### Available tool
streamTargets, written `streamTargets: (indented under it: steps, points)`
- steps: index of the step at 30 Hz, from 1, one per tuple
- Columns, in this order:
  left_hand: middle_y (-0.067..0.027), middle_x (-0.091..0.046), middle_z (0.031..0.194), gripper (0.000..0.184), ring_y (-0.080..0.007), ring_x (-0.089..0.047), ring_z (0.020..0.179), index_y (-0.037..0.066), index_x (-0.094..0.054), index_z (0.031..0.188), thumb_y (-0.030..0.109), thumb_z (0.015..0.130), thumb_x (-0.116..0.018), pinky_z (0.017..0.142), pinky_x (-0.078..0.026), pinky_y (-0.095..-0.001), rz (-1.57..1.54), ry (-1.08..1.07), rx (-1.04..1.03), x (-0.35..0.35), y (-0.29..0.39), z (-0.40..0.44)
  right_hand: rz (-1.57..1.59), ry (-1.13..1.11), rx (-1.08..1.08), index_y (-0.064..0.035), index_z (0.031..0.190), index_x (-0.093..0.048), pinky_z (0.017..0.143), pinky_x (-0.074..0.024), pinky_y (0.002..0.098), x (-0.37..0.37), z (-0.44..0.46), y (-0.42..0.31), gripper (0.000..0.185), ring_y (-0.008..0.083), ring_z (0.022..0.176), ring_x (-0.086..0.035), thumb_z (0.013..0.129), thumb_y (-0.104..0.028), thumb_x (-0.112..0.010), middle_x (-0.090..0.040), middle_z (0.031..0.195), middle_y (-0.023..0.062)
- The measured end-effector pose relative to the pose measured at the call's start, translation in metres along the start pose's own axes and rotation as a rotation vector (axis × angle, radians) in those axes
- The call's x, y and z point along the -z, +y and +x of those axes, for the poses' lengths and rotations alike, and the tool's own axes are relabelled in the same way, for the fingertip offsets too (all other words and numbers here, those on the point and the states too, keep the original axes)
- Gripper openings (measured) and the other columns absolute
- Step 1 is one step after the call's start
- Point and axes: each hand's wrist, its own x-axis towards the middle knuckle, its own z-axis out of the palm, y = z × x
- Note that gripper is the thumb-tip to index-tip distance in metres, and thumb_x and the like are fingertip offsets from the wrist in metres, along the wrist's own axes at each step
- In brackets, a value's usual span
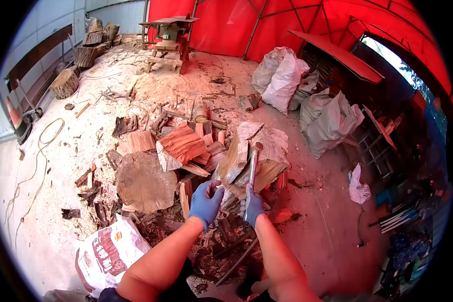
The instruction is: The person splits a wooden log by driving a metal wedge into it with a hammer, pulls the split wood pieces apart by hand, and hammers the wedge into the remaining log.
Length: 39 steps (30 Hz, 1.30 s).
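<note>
My right hand (253, 207), in a blue glove, is wrapped round the metal shaft of a hammer (253, 163). The hammer's small, brownish head points away from me, over a large split log (269, 146). My left hand (207, 203), also gloved in blue, is beside the log's near left side. Its fingers are curled, with a gap between thumb and forefinger, and I see nothing held there. A deep crack runs through the log's pale top. Left of it lies a reddish split piece of firewood (182, 146), close to a round chopping block (146, 182).
Bark and wood chips litter the floor. A printed white sack (110, 254) lies near my left arm. Full woven sacks (282, 78) stand at the back right. A saw bench (168, 38) and stacked logs (87, 55) are farther back. A hose (44, 151) trails at left.
</note>
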Motion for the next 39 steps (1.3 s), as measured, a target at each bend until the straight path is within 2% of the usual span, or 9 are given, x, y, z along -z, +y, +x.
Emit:
streamTargets:
  steps: [3,11,13,15,18,23,32,35,39]
  points:
    - [-0.0089,-0.067,0.107,0.033,-0.0130,-0.062,0.095,-0.004,-0.061,0.117,0.017,0.093,-0.065,0.086,-0.050,-0.0273,0.019,0.021,0.023,0.003,0.007,-0.004,-0.036,-0.031,0.106,-0.0024,0.090,-0.058,0.038,-0.0357,0.0299,0.004,-0.045,-0.062,0.059,0.0114,0.040,-0.038,0.093,-0.062,-0.054,-0.041,0.057,-0.0018]
    - [-0.0095,-0.066,0.108,0.035,-0.0137,-0.063,0.096,-0.003,-0.062,0.118,0.021,0.093,-0.067,0.087,-0.050,-0.0278,0.132,-0.016,-0.059,-0.016,0.000,-0.004,0.082,0.051,1.258,-0.0043,0.090,-0.055,0.045,-0.0337,0.0232,-0.010,-0.086,-0.119,0.049,0.0074,0.048,-0.040,0.104,-0.049,-0.040,-0.045,0.061,-0.0015]
    - [-0.0086,-0.066,0.108,0.036,-0.0128,-0.062,0.095,-0.002,-0.061,0.119,0.021,0.093,-0.067,0.087,-0.050,-0.0270,0.129,-0.028,-0.002,-0.018,0.012,-0.013,0.165,-0.028,0.920,-0.0080,0.090,-0.054,0.044,-0.0332,0.0232,0.002,-0.013,-0.042,0.045,0.0069,0.050,-0.041,0.102,-0.050,-0.043,-0.045,0.064,-0.0029]
    - [-0.0075,-0.065,0.107,0.035,-0.0117,-0.061,0.093,-0.002,-0.061,0.119,0.020,0.093,-0.067,0.086,-0.050,-0.0262,0.000,-0.033,0.007,-0.016,0.008,-0.011,-0.127,0.066,0.206,-0.0095,0.078,-0.055,0.038,-0.0341,0.0292,0.018,0.041,0.042,0.056,0.0131,0.041,-0.041,0.096,-0.062,-0.046,-0.043,0.056,-0.0008]
    - [-0.0066,-0.066,0.104,0.036,-0.0106,-0.060,0.091,-0.002,-0.060,0.120,0.020,0.093,-0.067,0.084,-0.049,-0.0257,0.059,-0.026,-0.076,-0.010,0.006,0.004,-0.112,0.048,-0.204,-0.0103,0.073,-0.053,0.038,-0.0355,0.0329,0.016,0.030,0.078,0.063,0.0156,0.038,-0.039,0.090,-0.071,-0.048,-0.043,0.055,-0.0002]
    - [-0.0089,-0.065,0.106,0.034,-0.0116,-0.061,0.094,-0.003,-0.061,0.118,0.019,0.092,-0.066,0.085,-0.050,-0.0264,0.070,-0.006,-0.051,-0.009,0.002,-0.002,-0.147,0.059,-0.217,-0.0075,0.074,-0.054,0.036,-0.0327,0.0322,0.029,0.005,0.075,0.066,0.0150,0.037,-0.039,0.087,-0.072,-0.051,-0.040,0.051,-0.0009]
    - [-0.0051,-0.065,0.107,0.028,-0.0104,-0.060,0.095,-0.002,-0.060,0.117,0.015,0.095,-0.064,0.088,-0.048,-0.0257,-0.119,-0.010,0.069,-0.014,0.015,-0.004,0.069,-0.012,1.060,-0.0060,0.082,-0.055,0.041,-0.0361,0.0241,0.003,-0.085,-0.105,0.061,0.0094,0.044,-0.043,0.097,-0.064,-0.043,-0.043,0.057,-0.0014]
    - [-0.0046,-0.065,0.107,0.028,-0.0101,-0.059,0.094,-0.002,-0.060,0.117,0.014,0.095,-0.064,0.088,-0.048,-0.0252,-0.069,-0.021,0.039,-0.015,0.007,-0.005,0.244,-0.095,0.986,-0.0063,0.088,-0.054,0.041,-0.0334,0.0266,0.003,-0.015,-0.048,0.049,0.0088,0.045,-0.042,0.102,-0.052,-0.041,-0.045,0.060,-0.0007]
    - [-0.0052,-0.062,0.089,0.034,-0.0094,-0.058,0.074,-0.002,-0.061,0.118,0.020,0.092,-0.066,0.066,-0.051,-0.0264,-0.157,0.038,0.001,-0.018,-0.003,-0.005,-0.270,0.126,-0.148,-0.0074,0.077,-0.057,0.038,-0.0348,0.0323,0.026,0.040,0.088,0.063,0.0149,0.041,-0.043,0.092,-0.067,-0.047,-0.045,0.054,-0.0009]
